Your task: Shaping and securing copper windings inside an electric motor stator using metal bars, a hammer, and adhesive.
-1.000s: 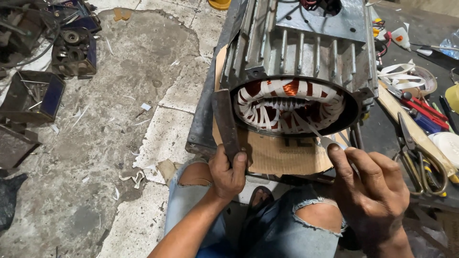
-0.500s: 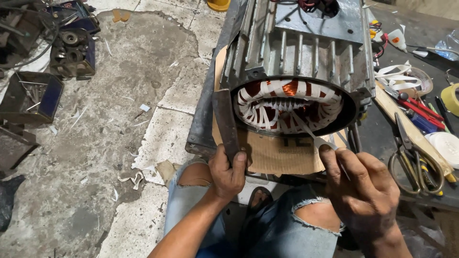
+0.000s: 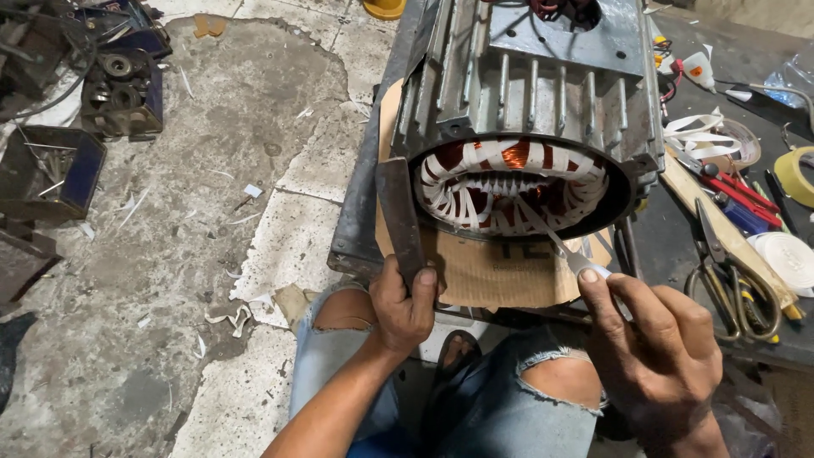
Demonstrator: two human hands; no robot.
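Note:
A grey finned motor housing [image 3: 543, 93] lies on its side on a sheet of cardboard [image 3: 500, 276], its open end toward me. Inside, copper windings wrapped in white tape [image 3: 509, 191] ring the bore. My left hand [image 3: 405, 305] grips a flat, rusty metal bar [image 3: 398, 216] that stands against the housing's left rim. My right hand [image 3: 649, 352] pinches a thin white strip [image 3: 555, 242] that runs up into the lower windings.
Scissors [image 3: 733, 280], red-handled pliers [image 3: 736, 188], rolls of tape [image 3: 793, 254] and a small glue bottle [image 3: 697, 69] lie on the dark bench to the right. Dark metal parts and boxes [image 3: 51, 170] sit on the stained concrete floor at left. My knees in torn jeans [image 3: 509, 399] are below.
My right hand has moved up and left toward the housing's opening, bringing the thin strip into the lower windings. My left hand stays on the metal bar.

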